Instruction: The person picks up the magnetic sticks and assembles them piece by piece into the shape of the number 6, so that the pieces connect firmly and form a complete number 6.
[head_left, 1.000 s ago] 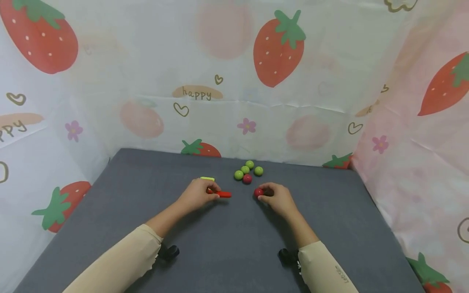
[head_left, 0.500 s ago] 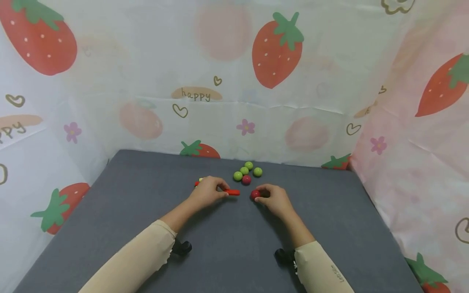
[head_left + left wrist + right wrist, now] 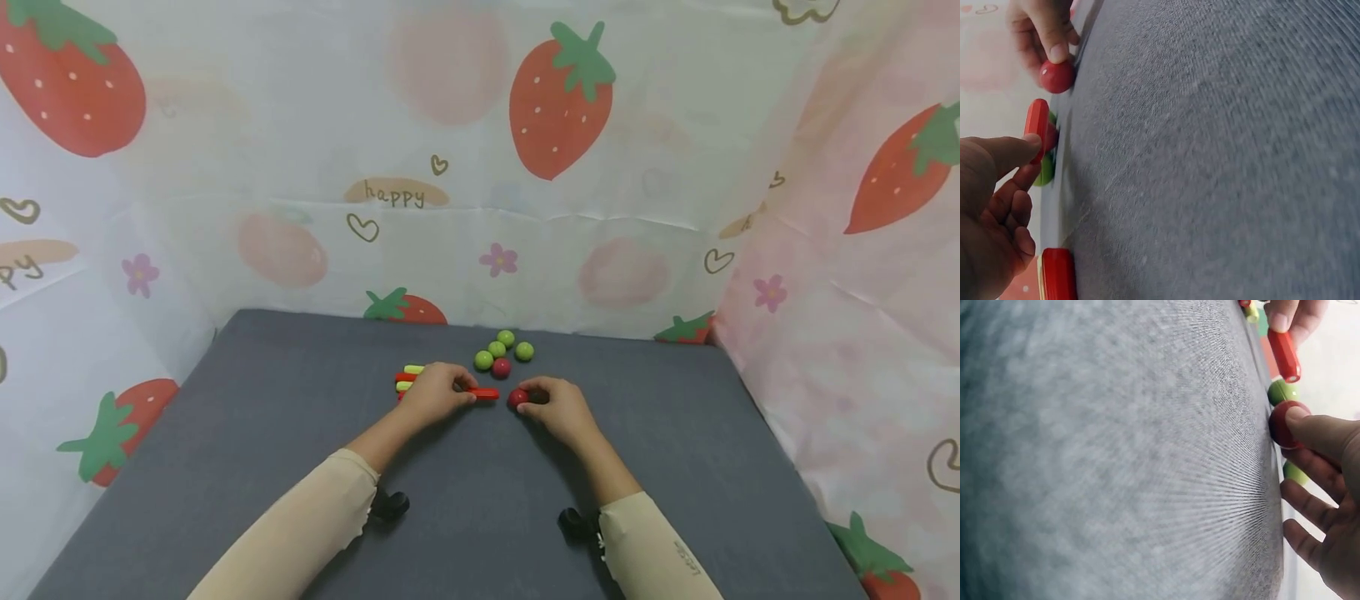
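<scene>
My left hand (image 3: 437,393) pinches a short, faceted red stick (image 3: 487,393) between thumb and forefinger. The stick points right, and in the left wrist view it is held above the cloth. Just past its tip, my right hand (image 3: 558,406) pinches a shiny red ball (image 3: 516,398) between thumb and fingers. A small gap separates stick and ball. Beside the left hand lie several red and yellow sticks (image 3: 405,377), partly hidden behind it. Behind both hands sits a second red ball (image 3: 501,367) among several green balls (image 3: 483,360).
A dark grey cloth covers the table (image 3: 300,417). A white curtain (image 3: 480,217) printed with strawberries stands along its back and sides. Black straps or mounts (image 3: 390,505) show at both wrists, below the beige sleeves (image 3: 300,525).
My left hand has moved right with the red stick, bringing its tip close to the ball and uncovering more sticks. My right hand has shifted slightly left with the red ball.
</scene>
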Demonstrator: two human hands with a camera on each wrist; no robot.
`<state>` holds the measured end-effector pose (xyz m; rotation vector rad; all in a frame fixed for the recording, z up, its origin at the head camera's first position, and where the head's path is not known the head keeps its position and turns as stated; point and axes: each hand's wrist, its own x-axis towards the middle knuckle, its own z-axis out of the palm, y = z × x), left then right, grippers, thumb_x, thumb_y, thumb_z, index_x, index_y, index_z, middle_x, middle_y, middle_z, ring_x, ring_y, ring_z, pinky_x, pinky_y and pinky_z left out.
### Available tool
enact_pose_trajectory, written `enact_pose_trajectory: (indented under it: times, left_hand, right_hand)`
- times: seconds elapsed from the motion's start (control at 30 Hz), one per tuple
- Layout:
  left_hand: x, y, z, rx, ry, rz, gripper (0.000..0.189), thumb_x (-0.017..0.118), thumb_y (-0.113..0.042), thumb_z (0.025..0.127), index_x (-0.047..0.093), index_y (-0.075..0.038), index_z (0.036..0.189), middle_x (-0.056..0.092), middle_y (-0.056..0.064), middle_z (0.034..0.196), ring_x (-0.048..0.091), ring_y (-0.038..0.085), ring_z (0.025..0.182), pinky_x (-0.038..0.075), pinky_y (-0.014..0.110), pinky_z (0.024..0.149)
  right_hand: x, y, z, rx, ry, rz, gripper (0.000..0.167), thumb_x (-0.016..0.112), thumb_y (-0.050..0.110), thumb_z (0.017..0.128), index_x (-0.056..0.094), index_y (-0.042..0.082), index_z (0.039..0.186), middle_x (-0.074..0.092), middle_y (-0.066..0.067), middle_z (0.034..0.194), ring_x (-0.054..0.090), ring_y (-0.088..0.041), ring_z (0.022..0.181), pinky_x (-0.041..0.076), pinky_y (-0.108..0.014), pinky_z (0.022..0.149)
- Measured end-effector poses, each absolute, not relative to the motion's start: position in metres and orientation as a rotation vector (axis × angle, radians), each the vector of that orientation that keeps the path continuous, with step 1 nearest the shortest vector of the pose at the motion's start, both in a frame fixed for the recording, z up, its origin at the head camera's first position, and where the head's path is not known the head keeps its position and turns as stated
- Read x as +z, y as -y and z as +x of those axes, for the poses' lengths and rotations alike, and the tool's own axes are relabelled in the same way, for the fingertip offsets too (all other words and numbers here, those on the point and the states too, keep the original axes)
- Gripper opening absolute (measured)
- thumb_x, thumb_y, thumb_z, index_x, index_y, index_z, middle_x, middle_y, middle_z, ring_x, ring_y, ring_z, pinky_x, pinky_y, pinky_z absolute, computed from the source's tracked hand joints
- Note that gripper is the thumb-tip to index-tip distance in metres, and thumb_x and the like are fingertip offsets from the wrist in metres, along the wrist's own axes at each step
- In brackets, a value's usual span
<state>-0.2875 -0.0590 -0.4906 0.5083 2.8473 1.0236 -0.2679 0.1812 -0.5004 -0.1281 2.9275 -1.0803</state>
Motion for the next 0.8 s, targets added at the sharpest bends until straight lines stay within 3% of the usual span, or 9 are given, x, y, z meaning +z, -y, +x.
enact_pose_trajectory:
  times: [0.8]
  left_hand:
    - [-0.499, 0.044, -0.291, 0.954, -2.885, 0.582, 0.015, 0.075, -0.025, 0.086, 0.074, -0.020, 0.100, 0.071, -0.006, 0.095, 0.061, 0.011, 0.087, 0.051, 0.032, 0.079]
  right_hand:
    - [-0.500, -0.181, -0.269, -1.098, -2.912, -0.184, 0.031, 0.081, 0.028, 0.080, 0.072, 0.026, 0.110, 0.072, 0.005, 0.107, 0.066, -0.014, 0.096, 0.052, -0.038, 0.083]
